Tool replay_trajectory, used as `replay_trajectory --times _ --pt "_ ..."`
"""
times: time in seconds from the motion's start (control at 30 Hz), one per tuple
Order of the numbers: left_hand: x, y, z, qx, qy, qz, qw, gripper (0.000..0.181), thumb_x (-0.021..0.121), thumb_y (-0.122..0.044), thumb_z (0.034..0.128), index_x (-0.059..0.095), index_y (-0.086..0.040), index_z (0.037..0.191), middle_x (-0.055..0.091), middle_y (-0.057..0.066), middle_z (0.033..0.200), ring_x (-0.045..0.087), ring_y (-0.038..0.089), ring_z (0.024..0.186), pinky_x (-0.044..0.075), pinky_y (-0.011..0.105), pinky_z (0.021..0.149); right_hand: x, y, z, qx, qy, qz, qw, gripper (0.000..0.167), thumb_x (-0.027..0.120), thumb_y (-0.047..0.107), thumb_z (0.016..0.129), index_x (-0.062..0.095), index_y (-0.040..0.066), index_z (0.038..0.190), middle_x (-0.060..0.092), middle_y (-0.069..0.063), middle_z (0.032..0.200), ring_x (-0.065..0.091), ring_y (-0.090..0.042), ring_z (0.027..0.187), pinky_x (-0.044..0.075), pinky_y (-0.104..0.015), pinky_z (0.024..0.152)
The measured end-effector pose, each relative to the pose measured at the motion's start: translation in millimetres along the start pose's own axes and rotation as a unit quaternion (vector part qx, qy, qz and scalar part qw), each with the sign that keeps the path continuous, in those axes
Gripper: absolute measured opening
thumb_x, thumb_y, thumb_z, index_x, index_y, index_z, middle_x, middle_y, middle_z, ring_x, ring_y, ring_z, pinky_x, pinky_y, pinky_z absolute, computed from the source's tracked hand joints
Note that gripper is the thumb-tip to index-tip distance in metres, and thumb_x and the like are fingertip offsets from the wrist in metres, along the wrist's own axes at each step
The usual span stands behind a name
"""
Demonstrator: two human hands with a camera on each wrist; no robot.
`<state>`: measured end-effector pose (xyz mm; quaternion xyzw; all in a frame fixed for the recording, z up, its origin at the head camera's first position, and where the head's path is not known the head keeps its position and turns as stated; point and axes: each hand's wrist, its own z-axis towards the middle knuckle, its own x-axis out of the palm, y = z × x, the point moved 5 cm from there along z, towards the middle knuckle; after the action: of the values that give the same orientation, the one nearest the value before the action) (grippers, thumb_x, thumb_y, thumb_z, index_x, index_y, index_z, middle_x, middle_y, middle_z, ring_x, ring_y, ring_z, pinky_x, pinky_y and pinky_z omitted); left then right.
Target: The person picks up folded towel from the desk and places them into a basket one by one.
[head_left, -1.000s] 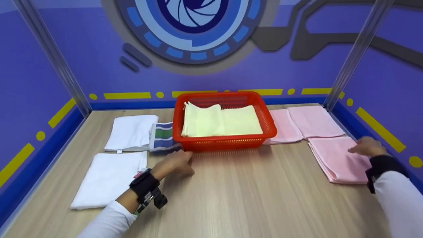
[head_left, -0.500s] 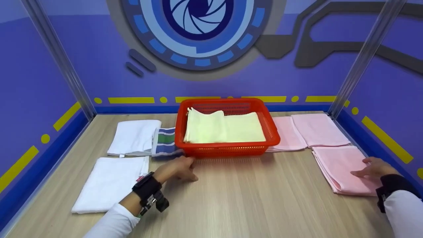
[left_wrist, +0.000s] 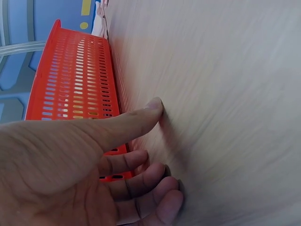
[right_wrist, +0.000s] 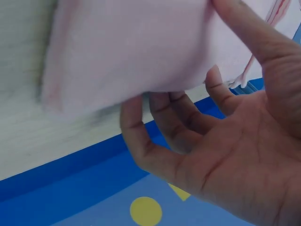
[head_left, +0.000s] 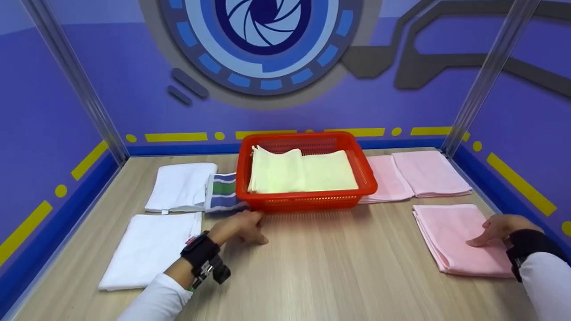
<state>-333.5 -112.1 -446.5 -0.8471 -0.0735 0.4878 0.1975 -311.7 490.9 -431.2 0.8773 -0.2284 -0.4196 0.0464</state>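
My right hand (head_left: 502,228) holds the folded pink towel (head_left: 455,243) by its right edge. In the right wrist view the thumb lies on top of the cloth and the other fingers (right_wrist: 164,120) reach beneath it. The towel's right side looks slightly raised there. At the table's middle my left hand (head_left: 243,226) stays just in front of the red basket (head_left: 308,195), its fingers loosely bent and holding nothing. Its thumb tip and fingertips touch or nearly touch the tabletop in the left wrist view. Folded pale yellow cloths (head_left: 308,171) lie in the basket.
Two more folded pink towels (head_left: 430,174) lie right of the basket, one partly behind it. On the left are two white towels (head_left: 154,249) and a striped blue-green towel (head_left: 223,189), partly covered by the basket. Purple panels (head_left: 111,111) wall the table on three sides.
My right hand has come down onto the front pink towel and gripped its right edge. The towel has shifted slightly toward me, away from the rear pink towels. My left hand has hardly moved.
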Motion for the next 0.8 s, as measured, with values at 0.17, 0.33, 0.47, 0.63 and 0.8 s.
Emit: replay_trajectory --times 0.17,0.33,0.47,0.63,0.8 --pt "-0.7 -0.3 7.7 0.013 0.022 -0.021 0.9994 0.040 0.083 -0.032 0.0863 0.057 -0.012 0.109 0.053 0.004 0.090 0.055 0.021 0.077 0.047 0.032 0.068 4.0 14.4 -10.8 0.033 0.012 -0.019 0.9992 0.106 0.082 0.058 0.079 0.039 -0.024 0.131 0.052 -0.037 0.116 0.052 -0.038 0.101 0.054 -0.040 0.090" --pt "-1.2 4.2 11.2 0.023 0.039 -0.023 0.9987 0.040 0.081 -0.032 0.0874 0.055 -0.012 0.110 0.052 0.003 0.086 0.053 0.019 0.075 0.045 0.029 0.067 12.5 40.6 -18.8 0.012 0.002 -0.080 0.9967 0.116 0.083 0.068 0.070 0.041 -0.023 0.131 0.057 -0.030 0.107 0.052 -0.031 0.094 0.051 -0.030 0.079" --pt "-2.2 5.8 10.1 0.035 0.042 -0.019 0.9983 0.040 0.080 -0.031 0.0878 0.055 -0.011 0.111 0.051 0.001 0.082 0.052 0.016 0.072 0.043 0.027 0.065 25.4 62.0 -23.5 0.009 0.005 -0.080 0.9967 0.124 0.086 0.067 0.067 0.037 -0.023 0.137 0.055 -0.037 0.113 0.054 -0.035 0.098 0.055 -0.035 0.085" --pt "-2.0 7.3 8.8 0.040 0.041 -0.041 0.9975 0.040 0.082 -0.029 0.0869 0.056 -0.011 0.111 0.050 0.001 0.085 0.052 0.017 0.073 0.044 0.027 0.064 43.1 88.0 -31.4 0.013 0.009 -0.059 0.9981 0.118 0.090 0.059 0.066 0.037 -0.020 0.135 0.057 -0.018 0.088 0.061 -0.025 0.075 0.058 -0.032 0.068" --pt "-0.4 7.9 10.3 0.050 0.044 -0.054 0.9963 0.038 0.083 -0.027 0.0860 0.056 -0.010 0.106 0.050 0.001 0.083 0.051 0.017 0.072 0.043 0.027 0.062 65.1 123.0 -35.0 -0.010 0.027 -0.131 0.9910 0.096 0.081 0.068 0.072 0.051 -0.013 0.114 0.063 -0.011 0.073 0.066 -0.020 0.062 0.060 -0.034 0.064"
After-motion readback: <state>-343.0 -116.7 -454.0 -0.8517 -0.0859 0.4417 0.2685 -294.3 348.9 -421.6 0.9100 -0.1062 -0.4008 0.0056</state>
